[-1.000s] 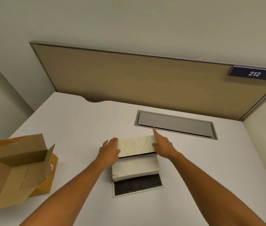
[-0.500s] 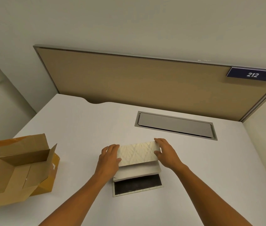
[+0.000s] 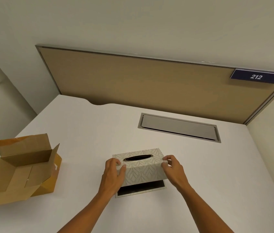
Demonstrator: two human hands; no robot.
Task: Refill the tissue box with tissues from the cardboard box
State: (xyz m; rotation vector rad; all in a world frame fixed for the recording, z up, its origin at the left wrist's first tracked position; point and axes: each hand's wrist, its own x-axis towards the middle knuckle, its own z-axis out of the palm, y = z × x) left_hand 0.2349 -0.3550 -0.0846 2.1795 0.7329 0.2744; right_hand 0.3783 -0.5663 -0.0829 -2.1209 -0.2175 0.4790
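Note:
The tissue box cover (image 3: 143, 172), pale with a leaf pattern and an oval metal-rimmed slot on top, stands upright in the middle of the white desk. My left hand (image 3: 112, 174) grips its left end and my right hand (image 3: 172, 170) grips its right end. Below its near side lies the flat base plate (image 3: 141, 189) with a dark inner face, partly uncovered. The tissues are hidden under the cover. The cardboard box (image 3: 20, 169) stands open at the left, flaps up, its inside looking bare.
A grey cable hatch (image 3: 179, 127) is set flush into the white desk (image 3: 91, 132) behind the tissue box. A tan partition panel (image 3: 149, 84) with a blue "212" sign (image 3: 257, 76) closes the back; a pale side panel stands at the right.
The cover was tilted on its back edge with the white tissue stack showing beneath. It has swung down over the stack, and both hands shifted to its ends.

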